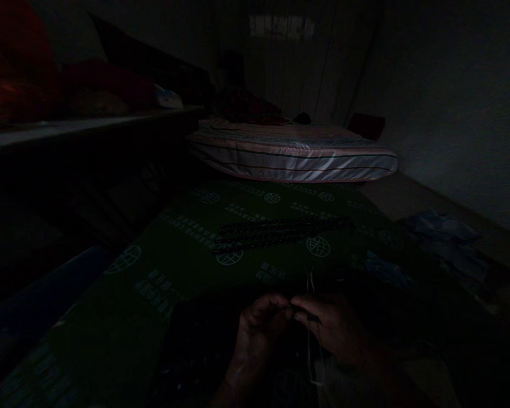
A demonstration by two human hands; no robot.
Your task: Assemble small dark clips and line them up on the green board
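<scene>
In the dim head view my left hand [259, 326] and my right hand [329, 320] meet at the lower middle, fingertips almost touching. Both are closed in a pinch around something small and dark that I cannot make out. A thin pale cord [309, 357] hangs in a loop below my right hand, and its upper strands stick up above the fingers. Beneath the hands lies a dark mass [195, 340], too dark to name. Farther off, several long dark strips with small light specks [276, 233] lie side by side on a green printed sheet [246, 269].
A mattress with a striped cover [297, 158] lies beyond the sheet. Along the left runs a shelf [89, 123] with red and orange cloth on it. Crumpled pale blue cloth or plastic [442, 232] lies on the floor at right, near the wall [467, 113].
</scene>
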